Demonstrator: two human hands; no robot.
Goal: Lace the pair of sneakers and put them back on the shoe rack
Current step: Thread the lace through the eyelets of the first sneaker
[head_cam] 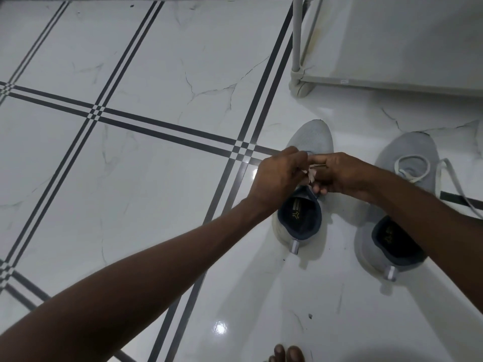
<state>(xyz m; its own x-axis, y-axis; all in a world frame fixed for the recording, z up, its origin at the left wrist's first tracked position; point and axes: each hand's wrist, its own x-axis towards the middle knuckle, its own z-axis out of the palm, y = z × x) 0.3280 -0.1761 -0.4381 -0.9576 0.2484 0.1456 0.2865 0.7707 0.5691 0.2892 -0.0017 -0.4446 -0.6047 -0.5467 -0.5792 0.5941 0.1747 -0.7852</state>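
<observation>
Two grey sneakers stand side by side on the tiled floor, toes pointing away from me. Over the lace area of the left sneaker (311, 138), my left hand (277, 176) and my right hand (339, 175) meet, both pinching its white lace (311, 176), which is mostly hidden between the fingers. The right sneaker (407, 158) sits apart to the right, with its white lace (415, 168) looped loosely on top and one end trailing off to the right across the floor.
The white shoe rack (379, 83) stands at the upper right, its corner post (296, 35) and foot just beyond the sneakers. White floor tiles with dark stripes spread to the left. My bare toes (287, 354) show at the bottom edge.
</observation>
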